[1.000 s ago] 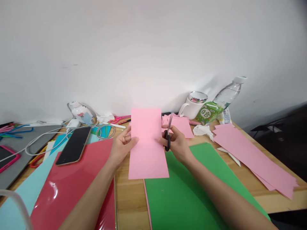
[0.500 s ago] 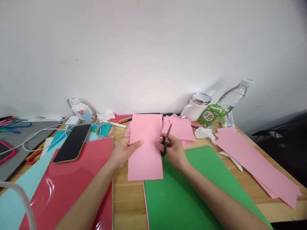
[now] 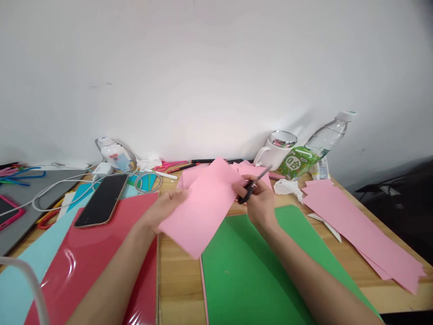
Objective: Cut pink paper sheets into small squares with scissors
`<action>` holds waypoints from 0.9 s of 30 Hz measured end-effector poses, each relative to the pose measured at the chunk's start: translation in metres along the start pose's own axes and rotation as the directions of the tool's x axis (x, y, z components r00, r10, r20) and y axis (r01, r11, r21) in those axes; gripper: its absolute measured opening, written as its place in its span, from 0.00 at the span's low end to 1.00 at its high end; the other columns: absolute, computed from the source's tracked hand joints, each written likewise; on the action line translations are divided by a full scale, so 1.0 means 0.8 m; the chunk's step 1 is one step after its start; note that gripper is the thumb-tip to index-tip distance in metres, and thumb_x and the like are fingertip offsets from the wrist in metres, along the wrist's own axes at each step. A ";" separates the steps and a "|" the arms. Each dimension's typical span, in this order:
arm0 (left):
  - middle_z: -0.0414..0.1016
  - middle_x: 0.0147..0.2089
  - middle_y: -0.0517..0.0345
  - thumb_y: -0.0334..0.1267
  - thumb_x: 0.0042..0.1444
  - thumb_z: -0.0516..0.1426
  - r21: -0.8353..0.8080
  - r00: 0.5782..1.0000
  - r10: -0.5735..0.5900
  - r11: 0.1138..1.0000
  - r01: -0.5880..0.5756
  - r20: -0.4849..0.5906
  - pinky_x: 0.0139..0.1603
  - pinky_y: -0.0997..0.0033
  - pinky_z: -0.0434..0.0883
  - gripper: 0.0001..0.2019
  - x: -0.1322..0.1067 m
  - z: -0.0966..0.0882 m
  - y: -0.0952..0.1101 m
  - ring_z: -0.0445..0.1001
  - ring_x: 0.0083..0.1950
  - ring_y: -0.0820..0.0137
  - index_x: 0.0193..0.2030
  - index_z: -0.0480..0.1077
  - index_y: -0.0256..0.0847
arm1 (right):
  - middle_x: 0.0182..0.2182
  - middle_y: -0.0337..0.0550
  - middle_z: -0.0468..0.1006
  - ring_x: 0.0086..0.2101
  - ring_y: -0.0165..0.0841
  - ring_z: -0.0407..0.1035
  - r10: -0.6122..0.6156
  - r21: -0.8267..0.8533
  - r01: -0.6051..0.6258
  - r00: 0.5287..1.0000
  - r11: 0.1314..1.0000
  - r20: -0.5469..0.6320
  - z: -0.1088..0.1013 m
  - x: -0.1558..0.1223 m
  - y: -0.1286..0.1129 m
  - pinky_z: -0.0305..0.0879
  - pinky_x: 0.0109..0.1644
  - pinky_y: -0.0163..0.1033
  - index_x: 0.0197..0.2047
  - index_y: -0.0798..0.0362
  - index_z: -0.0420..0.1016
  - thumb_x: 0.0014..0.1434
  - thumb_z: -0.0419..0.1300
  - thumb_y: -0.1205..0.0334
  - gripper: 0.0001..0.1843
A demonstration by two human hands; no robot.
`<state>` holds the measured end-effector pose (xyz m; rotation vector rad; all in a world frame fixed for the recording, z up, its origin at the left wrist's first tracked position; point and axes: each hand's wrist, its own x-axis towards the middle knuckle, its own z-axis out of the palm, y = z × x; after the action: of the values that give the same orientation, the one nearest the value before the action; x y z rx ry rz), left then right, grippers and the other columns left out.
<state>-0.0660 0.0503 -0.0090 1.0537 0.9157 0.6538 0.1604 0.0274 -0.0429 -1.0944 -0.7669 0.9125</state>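
Between my hands a pink sheet of paper (image 3: 198,216) is held up, turned at a slant above the desk. My left hand (image 3: 165,207) grips its left edge, thumb on the near face. My right hand (image 3: 260,198) is closed around black-handled scissors (image 3: 249,189), whose blades point up and to the right; its fingertips also reach the sheet's right edge. Several pink paper pieces (image 3: 255,170) lie behind the hands. Under my right forearm is a stack of green sheets (image 3: 250,262), with a pink edge showing at its left.
A phone (image 3: 102,200) rests on red sheets in a clear sleeve (image 3: 91,262) at left, near a white cable. A white mug (image 3: 275,151), green carton (image 3: 296,162) and leaning water bottle (image 3: 328,135) stand by the wall. Long pink strips (image 3: 361,230) lie at the right.
The pink sheet has turned clockwise from upright to slanted. My right hand has moved right, and the scissors now lean further right. My left hand has shifted slightly left.
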 end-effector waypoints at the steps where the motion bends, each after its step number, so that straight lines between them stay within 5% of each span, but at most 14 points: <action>1: 0.78 0.31 0.52 0.56 0.47 0.56 -0.081 0.998 0.057 0.995 -0.058 -0.019 0.29 0.74 0.70 0.22 0.001 -0.001 0.002 0.75 0.30 0.69 0.35 0.75 0.37 | 0.21 0.31 0.66 0.20 0.23 0.61 -0.034 0.033 0.037 0.995 0.999 -0.092 -0.001 0.002 0.002 0.64 0.22 0.31 0.36 0.53 0.70 0.38 0.69 0.62 0.20; 6: 0.76 0.46 0.47 0.64 0.40 0.55 -0.259 0.970 0.235 0.942 -0.212 0.061 0.43 0.63 0.71 0.34 0.003 0.007 0.004 0.72 0.49 0.57 0.47 0.71 0.40 | 0.25 0.32 0.66 0.23 0.24 0.63 -0.040 0.187 0.106 0.945 0.977 -0.326 0.000 0.005 0.007 0.66 0.26 0.32 0.37 0.51 0.67 0.38 0.69 0.61 0.22; 8: 0.74 0.49 0.48 0.51 0.40 0.64 -0.187 0.973 0.225 0.959 -0.213 0.047 0.43 0.62 0.72 0.30 0.002 0.016 0.000 0.72 0.50 0.56 0.50 0.68 0.42 | 0.26 0.32 0.67 0.23 0.23 0.63 -0.020 0.216 0.091 0.951 0.972 -0.310 0.004 0.000 0.008 0.67 0.27 0.32 0.37 0.50 0.67 0.37 0.69 0.61 0.22; 11: 0.73 0.51 0.48 0.40 0.46 0.63 -0.077 0.977 0.180 0.979 -0.189 -0.113 0.33 0.63 0.76 0.27 0.002 0.026 -0.006 0.75 0.43 0.59 0.54 0.64 0.43 | 0.26 0.32 0.67 0.23 0.23 0.64 -0.002 0.220 0.056 0.971 0.974 -0.238 0.008 -0.006 0.009 0.66 0.27 0.32 0.37 0.50 0.67 0.39 0.69 0.61 0.21; 17: 0.77 0.34 0.52 0.40 0.49 0.60 0.106 0.963 0.242 0.967 -0.230 -0.115 0.14 0.74 0.70 0.19 0.003 0.010 -0.004 0.76 0.25 0.65 0.48 0.66 0.37 | 0.24 0.32 0.67 0.22 0.23 0.62 -0.011 0.033 0.014 0.996 0.999 -0.088 -0.007 0.009 -0.001 0.60 0.23 0.29 0.39 0.52 0.70 0.39 0.69 0.60 0.22; 22: 0.74 0.22 0.58 0.39 0.47 0.61 0.175 0.947 0.274 0.953 -0.246 -0.166 0.11 0.78 0.65 0.12 0.006 0.006 -0.001 0.73 0.20 0.70 0.36 0.69 0.36 | 0.23 0.34 0.69 0.21 0.24 0.61 -0.095 -0.082 0.092 0.995 0.992 -0.031 -0.016 0.019 -0.009 0.59 0.22 0.30 0.37 0.52 0.71 0.38 0.69 0.60 0.21; 27: 0.74 0.22 0.60 0.38 0.46 0.62 0.205 0.941 0.296 0.943 -0.261 -0.164 0.10 0.77 0.65 0.12 0.007 0.012 0.000 0.72 0.18 0.70 0.35 0.67 0.36 | 0.24 0.35 0.71 0.22 0.25 0.63 -0.194 -0.111 0.183 0.976 0.977 -0.100 -0.015 0.016 -0.018 0.61 0.22 0.30 0.35 0.52 0.71 0.37 0.70 0.62 0.20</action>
<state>-0.0551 0.0503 -0.0088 1.3146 1.0163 0.9363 0.1796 0.0317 -0.0317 -1.1302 -0.8174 0.6525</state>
